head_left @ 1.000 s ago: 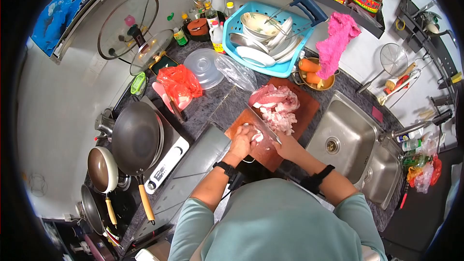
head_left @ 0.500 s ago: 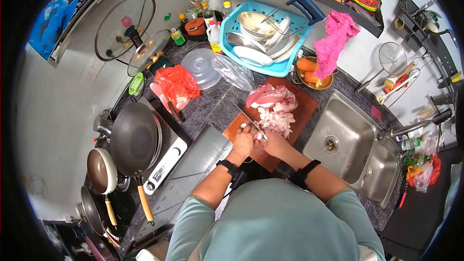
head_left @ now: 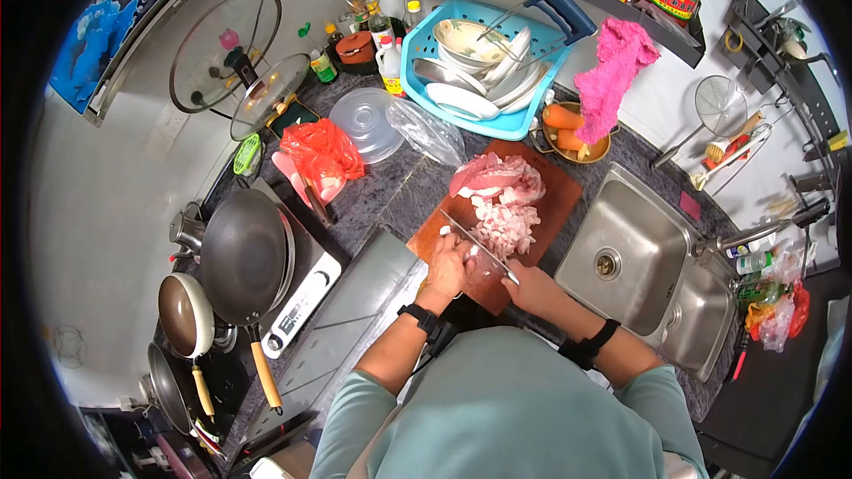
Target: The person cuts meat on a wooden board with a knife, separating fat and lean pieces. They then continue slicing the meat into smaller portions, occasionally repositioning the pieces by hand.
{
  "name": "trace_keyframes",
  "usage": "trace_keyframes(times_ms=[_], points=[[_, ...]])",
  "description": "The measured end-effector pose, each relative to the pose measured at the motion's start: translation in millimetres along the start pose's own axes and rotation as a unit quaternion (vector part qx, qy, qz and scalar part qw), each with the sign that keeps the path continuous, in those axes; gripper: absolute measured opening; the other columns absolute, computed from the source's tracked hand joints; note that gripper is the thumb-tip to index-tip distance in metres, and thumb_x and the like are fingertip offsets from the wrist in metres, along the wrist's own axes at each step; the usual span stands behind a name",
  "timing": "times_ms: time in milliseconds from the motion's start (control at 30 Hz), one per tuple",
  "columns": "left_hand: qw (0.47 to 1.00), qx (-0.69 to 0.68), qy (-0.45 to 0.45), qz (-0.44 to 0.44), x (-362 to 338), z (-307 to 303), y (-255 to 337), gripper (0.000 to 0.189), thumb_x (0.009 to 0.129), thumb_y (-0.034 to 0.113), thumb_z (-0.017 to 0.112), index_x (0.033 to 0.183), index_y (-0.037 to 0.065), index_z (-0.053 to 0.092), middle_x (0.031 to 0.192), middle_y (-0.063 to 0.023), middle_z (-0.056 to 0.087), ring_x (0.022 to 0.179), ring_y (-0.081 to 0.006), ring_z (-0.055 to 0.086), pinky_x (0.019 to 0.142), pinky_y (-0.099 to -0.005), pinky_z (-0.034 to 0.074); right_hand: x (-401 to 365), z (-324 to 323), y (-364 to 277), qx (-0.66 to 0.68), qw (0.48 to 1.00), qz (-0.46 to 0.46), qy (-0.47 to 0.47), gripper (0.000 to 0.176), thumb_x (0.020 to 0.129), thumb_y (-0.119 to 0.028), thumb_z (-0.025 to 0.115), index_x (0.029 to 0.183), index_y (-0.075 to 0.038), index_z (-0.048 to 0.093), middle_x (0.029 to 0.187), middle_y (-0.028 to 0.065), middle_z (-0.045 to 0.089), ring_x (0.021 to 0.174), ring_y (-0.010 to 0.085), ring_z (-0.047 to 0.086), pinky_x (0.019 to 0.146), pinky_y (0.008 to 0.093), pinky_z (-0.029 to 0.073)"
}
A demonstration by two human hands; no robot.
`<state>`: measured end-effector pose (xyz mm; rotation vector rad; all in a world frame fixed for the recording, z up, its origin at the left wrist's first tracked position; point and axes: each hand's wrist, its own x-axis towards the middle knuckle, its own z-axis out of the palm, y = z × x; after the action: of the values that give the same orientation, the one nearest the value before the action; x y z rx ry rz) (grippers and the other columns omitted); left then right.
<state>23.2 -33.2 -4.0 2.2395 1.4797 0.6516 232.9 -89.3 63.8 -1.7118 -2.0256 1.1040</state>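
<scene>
On the wooden cutting board [head_left: 555, 198], a large piece of raw meat [head_left: 484, 176] lies behind a heap of diced meat [head_left: 508, 223]. My right hand [head_left: 534, 291] grips the handle of a kitchen knife [head_left: 479, 247], its blade slanting away to the left across the near part of the board. Close against the left side of the blade is my left hand [head_left: 447, 264], its fingers curled down to the board. Whatever lies under those fingertips is hidden. Small pale pieces show around the blade.
A double steel sink [head_left: 621, 222] is to the right. Behind the board stand a blue dish rack [head_left: 417, 99] with bowls and a pan of carrots [head_left: 593, 153]. Leftward are a red plastic bag [head_left: 321, 149], another knife [head_left: 317, 202] and a wok [head_left: 241, 257] on a cooker.
My right hand has drawn the knife right and toward my body, apart from the left hand, so more blade shows. My left hand has stayed near the same spot.
</scene>
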Motion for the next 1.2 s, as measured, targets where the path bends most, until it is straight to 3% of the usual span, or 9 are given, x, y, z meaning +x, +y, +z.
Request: trace_keyframes(times_ms=[267, 400, 500, 600, 700, 900, 1000, 1133, 1200], points=[[1.000, -0.011, -0.005, 0.029, 0, 5, -6, 0.035, 0.072, 0.014, 0.074, 0.105, 0.005, 0.068, 0.109, -0.0148, 0.057, 0.108, -0.0360, 0.054, 0.095, -0.0437, 0.046, 62, 49, 23, 0.008, 0.997, -0.030, 0.069, 0.026, 0.091, -0.018, 0.059, 0.106, 0.002, 0.054, 0.090, 0.0311, 0.063, 0.087, 0.0484, 0.062, 0.077, 0.0546, 0.049], [0.997, -0.056, 0.022, 0.051, -1, 6, -11, 0.037, 0.070, 0.013, 0.075, 0.105, 0.004, 0.067, 0.110, -0.0149, 0.057, 0.106, -0.0358, 0.055, 0.094, -0.0437, 0.047, 73, 36, 17, 0.029, 0.997, -0.053, 0.050, 0.026, 0.091, -0.021, 0.057, 0.107, 0.000, 0.056, 0.097, 0.0300, 0.064, 0.094, 0.0466, 0.062, 0.081, 0.0550, 0.049], [0.998, -0.009, 0.065, -0.018, -6, -5, 2, 0.037, 0.069, 0.013, 0.076, 0.103, 0.002, 0.067, 0.110, -0.0155, 0.059, 0.105, -0.0366, 0.056, 0.093, -0.0438, 0.048, 38, 23, 11, 0.029, 0.992, -0.082, 0.088, 0.027, 0.092, -0.022, 0.057, 0.111, -0.002, 0.054, 0.093, 0.0290, 0.065, 0.090, 0.0465, 0.064, 0.078, 0.0559, 0.050], [0.993, -0.058, 0.099, 0.003, -4, 8, -10, 0.036, 0.069, 0.013, 0.076, 0.102, 0.001, 0.067, 0.107, -0.0164, 0.062, 0.104, -0.0376, 0.056, 0.093, -0.0439, 0.048, -2, -6, -4, -0.043, 0.999, 0.013, -0.026, 0.029, 0.093, -0.022, 0.056, 0.114, -0.003, 0.051, 0.089, 0.0274, 0.066, 0.086, 0.0471, 0.064, 0.075, 0.0572, 0.050], [0.996, -0.074, 0.035, -0.034, -1, 8, -12, 0.038, 0.068, 0.010, 0.075, 0.105, 0.001, 0.066, 0.108, -0.0179, 0.062, 0.109, -0.0381, 0.054, 0.098, -0.0446, 0.046, -14, -14, -3, -0.094, 0.994, 0.029, -0.050, 0.030, 0.094, -0.022, 0.056, 0.115, -0.003, 0.049, 0.085, 0.0264, 0.067, 0.082, 0.0477, 0.064, 0.073, 0.0581, 0.050], [0.998, -0.057, 0.028, 0.011, -1, 14, -16, 0.035, 0.069, 0.010, 0.074, 0.101, 0.000, 0.066, 0.109, -0.0176, 0.063, 0.106, -0.0377, 0.056, 0.095, -0.0439, 0.047, 47, 36, 15, -0.007, 0.999, -0.025, 0.040, 0.029, 0.092, -0.021, 0.059, 0.110, 0.000, 0.049, 0.090, 0.0304, 0.064, 0.086, 0.0499, 0.062, 0.075, 0.0571, 0.048], [0.997, -0.056, 0.037, 0.029, -1, 11, -16, 0.032, 0.070, 0.009, 0.073, 0.101, 0.002, 0.066, 0.111, -0.0176, 0.063, 0.108, -0.0373, 0.055, 0.097, -0.0435, 0.046, 68, 42, 23, -0.012, 1.000, -0.009, 0.022, 0.032, 0.090, -0.023, 0.059, 0.111, 0.000, 0.051, 0.097, 0.0311, 0.064, 0.094, 0.0473, 0.063, 0.080, 0.0564, 0.049], [0.989, -0.063, 0.132, 0.001, 14, -1, -29, 0.023, 0.077, 0.006, 0.068, 0.100, 0.004, 0.066, 0.111, -0.0157, 0.064, 0.106, -0.0367, 0.057, 0.096, -0.0427, 0.046, 57, 26, 29, 0.019, 0.992, -0.078, 0.094, 0.031, 0.091, -0.024, 0.059, 0.109, -0.001, 0.050, 0.095, 0.0316, 0.064, 0.092, 0.0482, 0.063, 0.079, 0.0565, 0.049], [0.993, -0.063, 0.100, 0.014, 19, 2, -48, 0.022, 0.078, 0.003, 0.065, 0.101, 0.004, 0.066, 0.109, -0.0156, 0.065, 0.103, -0.0361, 0.060, 0.094, -0.0425, 0.047, 41, 18, 24, 0.032, 0.988, -0.085, 0.122, 0.031, 0.092, -0.025, 0.059, 0.110, -0.001, 0.049, 0.089, 0.0311, 0.065, 0.087, 0.0493, 0.063, 0.076, 0.0568, 0.050]])
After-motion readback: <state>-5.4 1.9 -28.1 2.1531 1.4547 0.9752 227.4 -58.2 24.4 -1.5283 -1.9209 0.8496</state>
